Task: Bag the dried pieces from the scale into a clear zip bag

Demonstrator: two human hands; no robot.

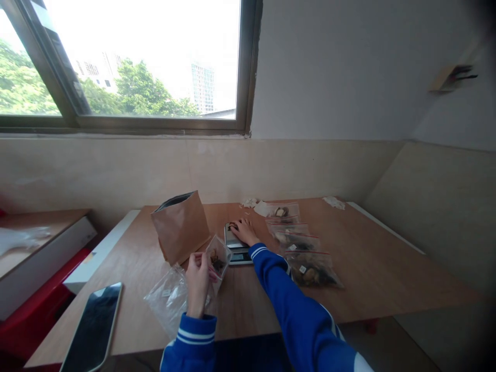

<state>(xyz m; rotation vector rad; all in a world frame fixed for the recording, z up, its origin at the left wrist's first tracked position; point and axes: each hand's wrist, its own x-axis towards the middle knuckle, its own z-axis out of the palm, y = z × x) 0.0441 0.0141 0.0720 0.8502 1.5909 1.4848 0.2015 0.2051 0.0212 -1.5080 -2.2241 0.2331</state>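
Observation:
My left hand (198,276) is closed on the edge of a small clear zip bag (219,258) with dried brown pieces inside, its mouth tilted up toward the scale. My right hand (245,231) reaches over the silver pan of a kitchen scale (229,238), fingers bent down onto a few dried brown pieces (232,227). What its fingertips grip is partly hidden. The scale's display (241,257) faces me, too small to read. Below my left wrist lies a crumpled clear plastic bag (168,297).
A brown paper pouch (182,227) stands with its top open behind my left hand. Several filled zip bags (312,271) lie in a row right of the scale. A phone (95,328) rests at the front left. Pale scraps (334,202) lie along the back edge.

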